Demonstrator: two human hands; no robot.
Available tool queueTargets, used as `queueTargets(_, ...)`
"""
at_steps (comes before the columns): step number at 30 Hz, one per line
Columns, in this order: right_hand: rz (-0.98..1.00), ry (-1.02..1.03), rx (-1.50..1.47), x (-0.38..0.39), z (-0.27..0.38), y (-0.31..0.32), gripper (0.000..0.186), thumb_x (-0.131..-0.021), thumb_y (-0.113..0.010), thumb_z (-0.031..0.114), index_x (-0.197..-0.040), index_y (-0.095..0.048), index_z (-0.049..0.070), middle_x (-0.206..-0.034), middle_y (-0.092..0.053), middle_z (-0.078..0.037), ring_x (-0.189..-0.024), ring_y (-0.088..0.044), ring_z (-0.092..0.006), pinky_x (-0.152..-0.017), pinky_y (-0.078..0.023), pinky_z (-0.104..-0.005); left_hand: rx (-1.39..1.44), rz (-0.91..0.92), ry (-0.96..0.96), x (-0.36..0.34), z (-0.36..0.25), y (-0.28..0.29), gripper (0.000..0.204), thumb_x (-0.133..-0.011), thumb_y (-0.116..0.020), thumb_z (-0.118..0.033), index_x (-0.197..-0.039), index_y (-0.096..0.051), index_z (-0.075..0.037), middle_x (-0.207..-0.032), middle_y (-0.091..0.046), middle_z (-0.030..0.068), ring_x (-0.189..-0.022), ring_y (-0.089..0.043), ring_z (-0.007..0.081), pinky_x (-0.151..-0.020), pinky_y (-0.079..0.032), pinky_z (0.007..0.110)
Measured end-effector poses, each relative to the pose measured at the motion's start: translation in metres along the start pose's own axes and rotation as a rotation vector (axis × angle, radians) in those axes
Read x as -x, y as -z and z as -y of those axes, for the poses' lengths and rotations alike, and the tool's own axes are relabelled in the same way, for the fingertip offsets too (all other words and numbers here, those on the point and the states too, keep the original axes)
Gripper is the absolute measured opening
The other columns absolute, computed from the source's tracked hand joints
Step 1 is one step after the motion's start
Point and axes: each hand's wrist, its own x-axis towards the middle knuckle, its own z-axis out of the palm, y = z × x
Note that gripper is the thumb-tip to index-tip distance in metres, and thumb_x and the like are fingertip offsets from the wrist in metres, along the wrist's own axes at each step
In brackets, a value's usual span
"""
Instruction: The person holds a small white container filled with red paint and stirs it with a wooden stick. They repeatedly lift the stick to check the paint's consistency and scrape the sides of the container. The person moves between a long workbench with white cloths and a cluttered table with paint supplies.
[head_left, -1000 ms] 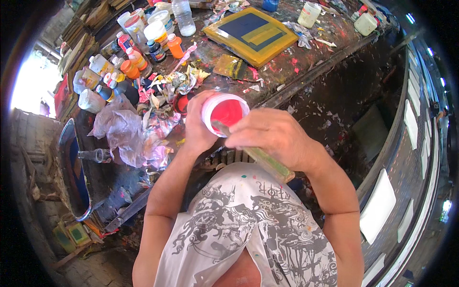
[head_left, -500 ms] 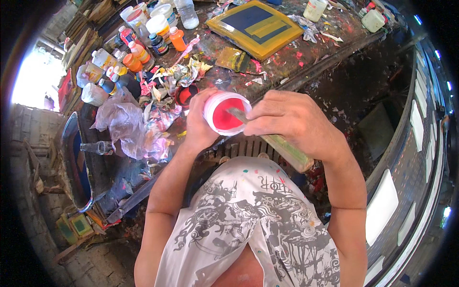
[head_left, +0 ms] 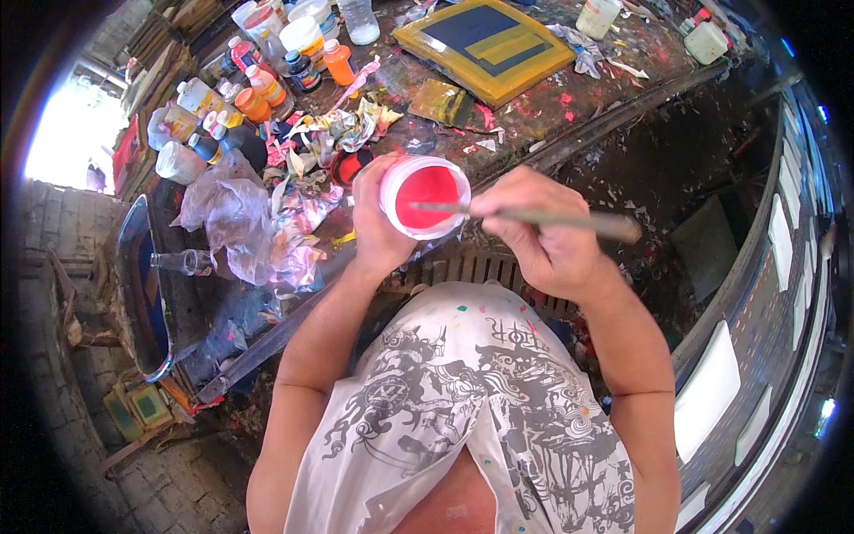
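My left hand point(head_left: 377, 218) is closed around a white plastic jar point(head_left: 388, 198), its mouth tipped toward me. Bright red-pink paint point(head_left: 429, 185) coats the inside. In the fingers of my right hand point(head_left: 541, 233) is a flat stick point(head_left: 587, 220), slightly blurred. Its thin end reaches over the rim into the jar; the wider end sticks out to the right past my hand. Whether the tip touches the paint I cannot tell. Behind the left hand, on the table, a small dark container point(head_left: 349, 164) shows red inside.
A paint-stained table point(head_left: 525, 133) holds a yellow-framed screen point(head_left: 485, 53), several bottles and tubs point(head_left: 302, 36), crumpled rags point(head_left: 356, 125) and a plastic bag point(head_left: 233, 218). A clear bottle point(head_left: 182, 262) lies at the left. White pieces point(head_left: 709, 392) lie on a long rack to the right.
The stick has swung from slanting down to the right to nearly level and shows its narrow edge. My right hand has shifted a little left, and its wrist has turned.
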Motion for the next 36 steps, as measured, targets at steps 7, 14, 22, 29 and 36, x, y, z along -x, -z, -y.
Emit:
queueTargets(7, 0.198, 0.055, 0.211, -0.024, 0.004, 0.017, 0.043, -0.084, -0.088, 0.006, -0.127, -0.086, 0.013, -0.114, -0.085, -0.01, -0.106, -0.083, -0.0365, -0.094, -0.069, -0.0477, -0.05, 0.162, -0.002, -0.001, 0.0, -0.002, 0.101, -0.08, -0.113, -0.016, -0.164, -0.057, -0.001, -0.158, -0.068, 0.0174, -0.144, -0.074, 0.0295, -0.123, -0.061, 0.045)
queueTargets(14, 0.259, -0.001, 0.266, -0.022, 0.006, 0.022, 0.039, -0.081, -0.088, 0.003, -0.119, -0.088, 0.012, -0.118, -0.087, -0.012, -0.114, -0.084, -0.0349, -0.098, -0.069, -0.0462, -0.019, 0.203, -0.018, -0.002, -0.004, -0.004, 0.098, -0.081, -0.113, -0.017, -0.162, -0.058, -0.002, -0.154, -0.07, 0.0163, -0.141, -0.075, 0.0294, -0.122, -0.061, 0.044)
queueTargets(22, 0.319, -0.011, 0.279, -0.041, 0.016, 0.018, 0.031, -0.086, -0.089, 0.002, -0.116, -0.087, 0.011, -0.111, -0.084, -0.01, -0.106, -0.082, -0.0352, -0.093, -0.067, -0.0471, -0.018, 0.21, 0.026, -0.003, -0.003, 0.004, 0.102, -0.079, -0.116, -0.021, -0.162, -0.06, -0.002, -0.155, -0.072, 0.016, -0.142, -0.075, 0.0309, -0.123, -0.06, 0.044)
queueTargets(29, 0.365, 0.113, 0.173, -0.045, 0.017, 0.014, 0.027, -0.088, -0.092, 0.004, -0.114, -0.087, 0.013, -0.11, -0.086, -0.008, -0.103, -0.083, -0.032, -0.091, -0.068, -0.0446, -0.114, 0.191, 0.026, -0.004, -0.006, 0.013, 0.104, -0.077, -0.117, -0.027, -0.161, -0.061, -0.005, -0.154, -0.071, 0.0171, -0.143, -0.074, 0.0323, -0.124, -0.06, 0.046)
queueTargets(36, 0.434, 0.092, 0.206, -0.047, 0.015, 0.007, 0.04, -0.081, -0.09, 0.01, -0.121, -0.086, 0.014, -0.119, -0.085, -0.009, -0.112, -0.082, -0.0351, -0.099, -0.068, -0.0479, -0.067, 0.186, 0.052, 0.0, -0.001, 0.018, 0.104, -0.075, -0.118, -0.025, -0.16, -0.062, -0.004, -0.155, -0.071, 0.0175, -0.141, -0.074, 0.0306, -0.123, -0.06, 0.047)
